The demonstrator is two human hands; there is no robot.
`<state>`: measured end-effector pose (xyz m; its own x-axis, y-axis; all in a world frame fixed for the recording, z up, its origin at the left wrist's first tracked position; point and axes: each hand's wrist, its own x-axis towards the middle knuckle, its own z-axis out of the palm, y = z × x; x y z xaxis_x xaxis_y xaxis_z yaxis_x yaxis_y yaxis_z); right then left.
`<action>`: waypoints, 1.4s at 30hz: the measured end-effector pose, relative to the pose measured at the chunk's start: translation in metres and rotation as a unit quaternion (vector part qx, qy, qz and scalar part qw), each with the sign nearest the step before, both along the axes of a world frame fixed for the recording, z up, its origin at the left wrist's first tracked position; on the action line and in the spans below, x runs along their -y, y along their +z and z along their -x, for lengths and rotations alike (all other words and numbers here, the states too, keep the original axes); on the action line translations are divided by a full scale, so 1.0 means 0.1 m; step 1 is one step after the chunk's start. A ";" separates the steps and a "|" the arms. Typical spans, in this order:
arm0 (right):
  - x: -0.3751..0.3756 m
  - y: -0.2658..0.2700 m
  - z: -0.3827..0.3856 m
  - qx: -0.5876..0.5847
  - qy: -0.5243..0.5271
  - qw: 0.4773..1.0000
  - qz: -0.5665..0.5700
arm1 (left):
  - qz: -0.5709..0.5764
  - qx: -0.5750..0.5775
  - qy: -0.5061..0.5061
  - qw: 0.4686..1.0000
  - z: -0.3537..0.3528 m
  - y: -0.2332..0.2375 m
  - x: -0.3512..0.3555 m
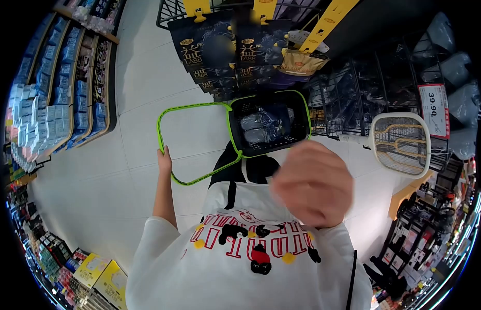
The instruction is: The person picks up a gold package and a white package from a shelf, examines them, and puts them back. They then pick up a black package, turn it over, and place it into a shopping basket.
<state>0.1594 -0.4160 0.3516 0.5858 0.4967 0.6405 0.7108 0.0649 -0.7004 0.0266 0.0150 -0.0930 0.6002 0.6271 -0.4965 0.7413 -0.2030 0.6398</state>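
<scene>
My left hand [164, 157] grips the green handle [195, 107] of a black shopping basket with a green rim [269, 151], which hangs in front of my body. Inside the basket lie dark and clear wrapped packages [261, 125]. My right hand [314, 184] is raised close to the camera at the right of the basket. It is blurred, seen from the back with the fingers curled, and whatever it may hold is hidden. My white printed shirt fills the bottom of the view.
Shelves of blue packs [59, 93] line the aisle on the left. Dark hanging bags [219, 51] and black wire racks [354, 98] stand ahead. A white racket-shaped swatter [400, 144] and a 39.90 price tag [434, 111] are at the right. Yellow boxes [103, 271] sit low on the left, on a white tiled floor [121, 170].
</scene>
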 end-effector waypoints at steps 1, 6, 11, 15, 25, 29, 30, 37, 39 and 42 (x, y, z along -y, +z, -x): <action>0.06 0.16 0.05 0.005 0.034 0.996 -0.081 | -0.004 -0.001 0.008 1.000 0.16 -0.20 -0.10; 0.27 0.37 0.09 0.026 0.196 0.945 -0.262 | -0.128 -0.146 0.147 0.970 0.91 -0.54 0.17; 0.73 0.43 0.17 -0.019 0.180 0.958 -0.221 | 0.013 -0.223 0.275 0.935 1.35 -0.87 0.55; 1.06 0.56 0.19 0.096 0.098 0.976 -0.171 | 0.309 -0.210 0.134 0.918 1.17 -0.89 1.62; 0.56 0.38 0.32 0.228 0.114 0.944 -0.209 | 0.264 -0.085 -0.131 0.952 0.68 -0.67 2.14; 0.38 0.42 0.60 0.128 -0.056 0.968 -0.207 | 0.198 -0.096 -0.031 0.975 0.97 -0.75 1.55; 0.41 0.42 0.52 0.196 -0.025 0.963 -0.184 | 0.203 -0.115 -0.015 0.972 1.07 -0.82 1.46; 0.36 0.69 0.86 0.121 -0.214 0.969 0.032 | 0.181 -0.215 -0.139 0.950 1.50 -0.95 1.49; 0.59 0.69 0.56 0.364 0.075 0.922 0.110 | 0.213 -0.174 -0.145 0.951 1.65 -1.42 1.55; 0.05 0.55 0.91 0.259 -0.173 0.950 -0.009 | 0.323 -0.085 -0.079 0.939 1.79 -2.30 1.58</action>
